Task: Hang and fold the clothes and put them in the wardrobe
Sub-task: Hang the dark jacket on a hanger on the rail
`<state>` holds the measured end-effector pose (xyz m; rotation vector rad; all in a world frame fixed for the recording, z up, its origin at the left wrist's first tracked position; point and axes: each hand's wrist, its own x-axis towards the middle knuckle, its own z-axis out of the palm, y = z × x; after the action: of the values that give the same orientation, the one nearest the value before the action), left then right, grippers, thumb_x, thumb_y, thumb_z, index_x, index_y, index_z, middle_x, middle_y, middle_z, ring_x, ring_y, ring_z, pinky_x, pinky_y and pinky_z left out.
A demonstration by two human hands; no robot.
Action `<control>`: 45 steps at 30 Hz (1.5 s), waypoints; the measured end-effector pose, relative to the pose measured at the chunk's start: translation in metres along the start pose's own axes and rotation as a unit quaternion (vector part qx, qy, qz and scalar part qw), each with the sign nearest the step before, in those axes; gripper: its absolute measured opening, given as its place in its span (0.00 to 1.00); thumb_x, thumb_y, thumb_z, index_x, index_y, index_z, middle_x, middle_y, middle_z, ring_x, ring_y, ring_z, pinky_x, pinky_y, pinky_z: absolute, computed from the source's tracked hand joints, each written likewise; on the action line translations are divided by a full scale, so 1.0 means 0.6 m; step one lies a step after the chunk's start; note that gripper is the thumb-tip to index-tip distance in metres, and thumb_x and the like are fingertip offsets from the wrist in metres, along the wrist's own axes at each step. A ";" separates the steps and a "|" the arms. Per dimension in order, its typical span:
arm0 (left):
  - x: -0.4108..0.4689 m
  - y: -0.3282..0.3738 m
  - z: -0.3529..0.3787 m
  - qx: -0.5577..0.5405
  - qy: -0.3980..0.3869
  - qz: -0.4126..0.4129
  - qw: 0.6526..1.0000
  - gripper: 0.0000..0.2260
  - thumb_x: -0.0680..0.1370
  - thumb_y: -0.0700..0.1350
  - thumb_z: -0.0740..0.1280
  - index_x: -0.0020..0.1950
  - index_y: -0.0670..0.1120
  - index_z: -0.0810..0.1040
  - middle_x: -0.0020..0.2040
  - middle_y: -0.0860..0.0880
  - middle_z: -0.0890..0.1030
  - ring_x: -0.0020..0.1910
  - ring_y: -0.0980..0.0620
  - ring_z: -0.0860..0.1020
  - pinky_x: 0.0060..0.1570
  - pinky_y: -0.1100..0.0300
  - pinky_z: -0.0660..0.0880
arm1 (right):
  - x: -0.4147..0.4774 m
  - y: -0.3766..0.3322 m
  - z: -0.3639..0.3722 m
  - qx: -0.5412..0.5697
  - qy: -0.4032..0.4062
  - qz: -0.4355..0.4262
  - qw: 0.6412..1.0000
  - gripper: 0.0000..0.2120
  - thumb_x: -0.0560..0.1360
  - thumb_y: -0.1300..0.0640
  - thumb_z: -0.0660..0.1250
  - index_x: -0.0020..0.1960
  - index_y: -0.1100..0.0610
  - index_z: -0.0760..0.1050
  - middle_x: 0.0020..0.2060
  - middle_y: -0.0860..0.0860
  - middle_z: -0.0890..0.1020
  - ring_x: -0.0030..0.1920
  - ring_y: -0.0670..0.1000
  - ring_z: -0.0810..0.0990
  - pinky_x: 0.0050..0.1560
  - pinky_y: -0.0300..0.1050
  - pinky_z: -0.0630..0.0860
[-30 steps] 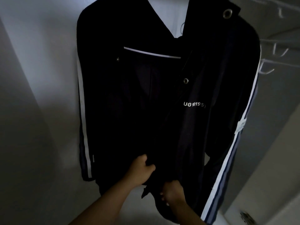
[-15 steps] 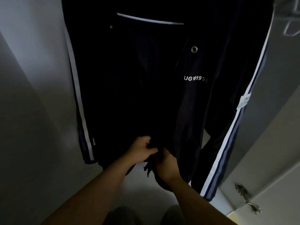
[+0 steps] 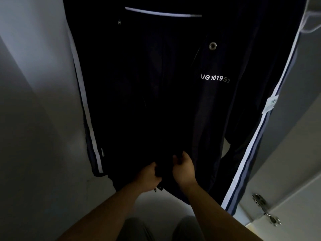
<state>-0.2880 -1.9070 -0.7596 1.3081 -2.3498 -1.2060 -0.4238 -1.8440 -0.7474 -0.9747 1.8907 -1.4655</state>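
Head view: jacket [image 3: 173, 87], hung in wardrobe [image 3: 34, 119], is pinched at its bottom front edges by L hand [image 3: 149, 178] & R hand [image 3: 184, 169], prob. to fasten it.

One jacket [image 3: 156, 101], two hands: left hand [image 3: 149, 178], right hand [image 3: 184, 169]. Above them two snaps [image 3: 212, 45]; to their right, one tag [image 3: 271, 104], one hinge [image 3: 258, 200].

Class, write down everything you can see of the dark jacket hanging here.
The dark navy fabric jacket hangs upright inside the grey-walled wardrobe, top out of frame. White stripes run down both sleeves; a white piping line crosses the chest, with white print "UG101953", a round metal snap and a white tag on one sleeve. The left hand and right hand grip its lower front edges.
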 end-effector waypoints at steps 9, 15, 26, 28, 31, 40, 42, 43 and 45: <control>0.002 -0.001 -0.012 -0.052 0.078 -0.062 0.994 0.04 0.83 0.40 0.62 0.49 0.43 0.73 0.44 0.47 0.76 0.49 0.47 0.76 0.51 0.57 0.73 | 0.001 -0.004 -0.005 -0.010 -0.018 0.036 0.999 0.15 0.80 0.51 0.68 0.64 0.53 0.70 0.54 0.49 0.81 0.55 0.53 0.82 0.58 0.55 0.80; 0.007 0.034 -0.024 -0.279 0.057 -0.160 0.945 0.09 0.81 0.36 0.63 0.58 0.46 0.78 0.54 0.44 0.82 0.53 0.45 0.81 0.54 0.47 0.81 | -0.029 0.002 0.008 -0.041 -0.173 0.156 0.972 0.18 0.78 0.43 0.68 0.63 0.49 0.73 0.49 0.49 0.82 0.39 0.48 0.81 0.33 0.38 0.76; 0.001 0.029 -0.031 -0.288 -0.016 -0.097 0.952 0.09 0.79 0.37 0.70 0.55 0.50 0.80 0.49 0.49 0.85 0.51 0.49 0.83 0.36 0.62 0.79 | -0.014 0.024 -0.001 -0.118 -0.108 0.132 0.978 0.07 0.84 0.54 0.59 0.55 0.57 0.73 0.42 0.57 0.86 0.32 0.51 0.84 0.28 0.40 0.74; 0.002 0.027 -0.027 -0.301 0.000 -0.103 0.948 0.08 0.79 0.39 0.70 0.52 0.52 0.78 0.49 0.52 0.83 0.51 0.52 0.83 0.39 0.62 0.79 | -0.016 0.032 0.002 -0.092 -0.084 0.144 0.982 0.09 0.84 0.53 0.58 0.61 0.56 0.69 0.47 0.57 0.85 0.33 0.50 0.85 0.29 0.40 0.77; 0.010 0.020 -0.020 -0.273 0.013 -0.103 0.956 0.10 0.79 0.37 0.70 0.59 0.45 0.78 0.53 0.47 0.83 0.53 0.49 0.83 0.46 0.58 0.81 | -0.019 0.037 0.005 -0.098 -0.062 0.153 0.981 0.10 0.84 0.54 0.58 0.63 0.57 0.69 0.45 0.57 0.85 0.32 0.51 0.85 0.31 0.43 0.81; 0.040 0.033 -0.009 -0.318 0.059 -0.148 0.935 0.09 0.75 0.33 0.73 0.49 0.44 0.76 0.45 0.43 0.82 0.39 0.49 0.82 0.29 0.61 0.77 | -0.079 0.006 0.015 0.042 -0.159 0.330 0.929 0.20 0.78 0.40 0.66 0.55 0.57 0.74 0.46 0.59 0.84 0.38 0.57 0.87 0.35 0.48 0.83; 0.042 0.035 -0.006 -0.331 0.057 -0.148 0.930 0.09 0.75 0.32 0.73 0.49 0.42 0.76 0.46 0.41 0.82 0.37 0.48 0.82 0.29 0.60 0.78 | -0.075 0.006 0.018 0.119 -0.129 0.347 0.921 0.20 0.79 0.42 0.67 0.54 0.60 0.77 0.47 0.60 0.84 0.40 0.58 0.87 0.36 0.47 0.82; 0.042 0.036 -0.004 -0.336 0.059 -0.146 0.929 0.09 0.75 0.32 0.73 0.50 0.41 0.76 0.47 0.40 0.82 0.38 0.48 0.82 0.30 0.60 0.78 | -0.071 0.007 0.019 0.142 -0.105 0.345 0.922 0.17 0.79 0.45 0.68 0.53 0.60 0.78 0.46 0.59 0.84 0.40 0.57 0.86 0.37 0.47 0.82; 0.043 0.038 -0.002 -0.339 0.069 -0.145 0.927 0.11 0.75 0.32 0.73 0.54 0.39 0.76 0.49 0.39 0.82 0.40 0.47 0.82 0.31 0.60 0.79 | -0.063 0.010 0.022 0.191 -0.064 0.349 0.915 0.11 0.79 0.52 0.70 0.52 0.61 0.80 0.44 0.59 0.85 0.41 0.56 0.86 0.38 0.47 0.82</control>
<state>-0.3166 -1.9213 -0.7475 1.4249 -1.4441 -1.7282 -0.3927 -1.8202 -0.7569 -0.1607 1.5309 -1.2131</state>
